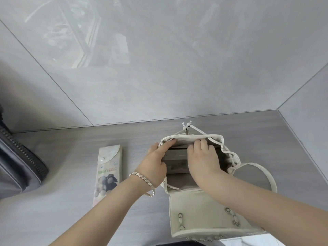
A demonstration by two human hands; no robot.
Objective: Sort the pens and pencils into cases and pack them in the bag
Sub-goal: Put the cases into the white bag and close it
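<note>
- On the grey wood-grain table (71,174), right of centre, stands a cream bag (209,217) with its mouth open upward and its flap (204,213) folded down toward the near edge, two chain pieces showing on the flap.
- A grey case (175,157) sits inside the bag's mouth, lying across it; only its top and part of one side show between the two hands.
- The left hand (154,164) rests on the left end of the grey case, thumb along the bag's left rim and fingers curled in over the case; the hold looks narrow, but whether it truly grips the case I cannot tell.
- The right hand (204,160) lies over the right end of the case, fingers bent down into the bag near its far rim; again the grip itself is hidden.
- A silver bracelet (143,181) circles the left wrist.
- A second case (108,173), pale with a snap flap and a printed picture, lies flat on the table left of the bag, near the left forearm and apart from the bag.
- A dark zipped bag (19,164) sits at the left edge.
- The cream bag's strap (266,174) loops out to the right, and a drawstring (186,125) with a toggle lies at its far side.
</note>
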